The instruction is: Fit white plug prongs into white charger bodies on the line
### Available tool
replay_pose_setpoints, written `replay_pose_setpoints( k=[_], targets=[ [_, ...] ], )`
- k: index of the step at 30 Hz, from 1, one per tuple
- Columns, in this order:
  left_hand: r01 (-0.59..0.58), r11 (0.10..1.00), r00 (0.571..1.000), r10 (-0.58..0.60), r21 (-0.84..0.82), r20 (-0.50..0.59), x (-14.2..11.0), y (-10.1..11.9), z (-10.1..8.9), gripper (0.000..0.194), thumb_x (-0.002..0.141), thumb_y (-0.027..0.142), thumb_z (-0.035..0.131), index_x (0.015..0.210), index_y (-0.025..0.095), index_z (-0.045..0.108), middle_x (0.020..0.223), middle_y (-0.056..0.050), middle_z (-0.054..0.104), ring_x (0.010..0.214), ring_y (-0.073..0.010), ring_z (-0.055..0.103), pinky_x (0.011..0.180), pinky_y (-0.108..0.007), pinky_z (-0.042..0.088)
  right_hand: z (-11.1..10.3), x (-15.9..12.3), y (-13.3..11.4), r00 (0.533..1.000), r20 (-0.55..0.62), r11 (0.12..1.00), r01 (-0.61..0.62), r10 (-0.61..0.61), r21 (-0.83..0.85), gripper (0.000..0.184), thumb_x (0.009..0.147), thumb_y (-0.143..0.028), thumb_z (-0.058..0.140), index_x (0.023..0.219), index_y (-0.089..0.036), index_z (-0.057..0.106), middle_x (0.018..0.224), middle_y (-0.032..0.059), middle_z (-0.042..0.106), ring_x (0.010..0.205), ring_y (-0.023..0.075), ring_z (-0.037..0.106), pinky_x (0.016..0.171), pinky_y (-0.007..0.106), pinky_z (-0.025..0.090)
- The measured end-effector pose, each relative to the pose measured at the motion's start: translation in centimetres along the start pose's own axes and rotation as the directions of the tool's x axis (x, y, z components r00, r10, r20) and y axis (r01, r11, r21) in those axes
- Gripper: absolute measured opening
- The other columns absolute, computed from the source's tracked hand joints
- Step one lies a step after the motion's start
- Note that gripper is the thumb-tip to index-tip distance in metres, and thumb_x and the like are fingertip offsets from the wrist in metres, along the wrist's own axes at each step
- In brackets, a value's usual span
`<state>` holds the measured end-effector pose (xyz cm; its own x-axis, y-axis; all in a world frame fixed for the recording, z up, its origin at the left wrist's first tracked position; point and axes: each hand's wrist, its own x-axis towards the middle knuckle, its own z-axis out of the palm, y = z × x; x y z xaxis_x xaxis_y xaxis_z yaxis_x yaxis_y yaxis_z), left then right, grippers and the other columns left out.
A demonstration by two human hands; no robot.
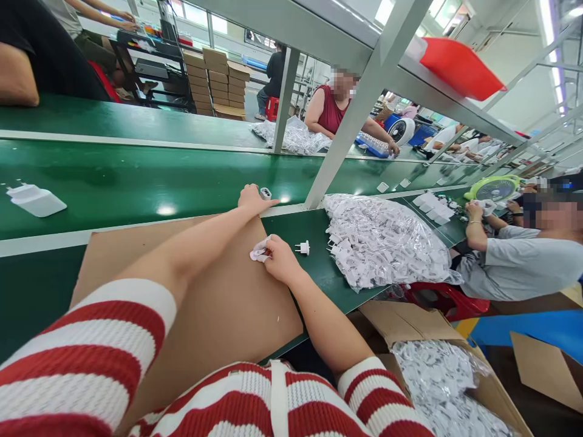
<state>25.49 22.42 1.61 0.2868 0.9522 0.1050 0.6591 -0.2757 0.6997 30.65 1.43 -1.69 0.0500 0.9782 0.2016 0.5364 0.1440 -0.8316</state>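
Note:
My left hand (pixel 253 198) reaches to the far edge of a brown cardboard sheet (pixel 218 303) and holds a small white charger part (pixel 265 193) at its fingertips, by the green conveyor belt (pixel 136 176). My right hand (pixel 277 258) is closed on a white plug piece (pixel 259 251) over the cardboard's right edge. A loose white plug (pixel 302 247) lies on the green table just right of it.
A large clear bag of white plugs (pixel 382 243) lies to the right. A cardboard box with more white parts (pixel 437 376) sits lower right. A white charger (pixel 36 200) rides the belt at left. A grey steel post (pixel 350 127) rises ahead. Co-workers sit right and across.

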Motion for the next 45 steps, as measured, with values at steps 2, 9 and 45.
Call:
replay_pose_setpoints(
  k=[2, 9, 45],
  targets=[
    [0.043, 0.999, 0.999, -0.043, 0.017, -0.009, 0.4, 0.5, 0.7, 0.050, 0.075, 0.038, 0.080, 0.114, 0.012, 0.063, 0.123, -0.022, 0.062, 0.118, -0.0397, 0.059, 0.098, -0.046, 0.047, -0.1, 0.1, -0.1, 1.000, -0.003, 1.000, 0.004, -0.004, -0.009, 0.021, 0.079, -0.005, 0.064, 0.091, -0.021, 0.071, 0.095, 0.0007, 0.059, 0.079, 0.0129, 0.060, 0.081, 0.030, 0.053],
    [-0.210, 0.977, 0.973, 0.213, -0.044, 0.085, -3.9, -1.4, -3.3, 0.033, 0.082, 0.034, 0.063, 0.109, 0.016, 0.071, 0.110, -0.009, 0.072, 0.099, -0.0268, 0.065, 0.088, -0.034, 0.048, -1.7, 0.5, 0.0, 0.952, -0.304, 0.995, 0.003, 0.028, 0.099, 0.015, 0.087, -0.031, 0.068, 0.099, -0.023, 0.073, 0.095, 0.0020, 0.062, 0.078, 0.0143, 0.058, 0.076, 0.029, 0.050],
    [-0.318, 0.873, 0.846, 0.438, -0.370, 0.306, -18.9, -7.0, -7.0, 0.038, 0.085, 0.057, 0.064, 0.087, 0.020, 0.074, 0.092, -0.008, 0.066, 0.092, -0.0258, 0.060, 0.082, -0.037, 0.048, 0.0, -1.5, -5.1, 0.950, 0.119, 0.789, 0.306, -0.289, -0.533, 0.023, 0.073, 0.000, 0.047, 0.077, -0.022, 0.053, 0.084, 0.0054, 0.049, 0.082, 0.0216, 0.044, 0.067, 0.032, 0.039]
  ],
)
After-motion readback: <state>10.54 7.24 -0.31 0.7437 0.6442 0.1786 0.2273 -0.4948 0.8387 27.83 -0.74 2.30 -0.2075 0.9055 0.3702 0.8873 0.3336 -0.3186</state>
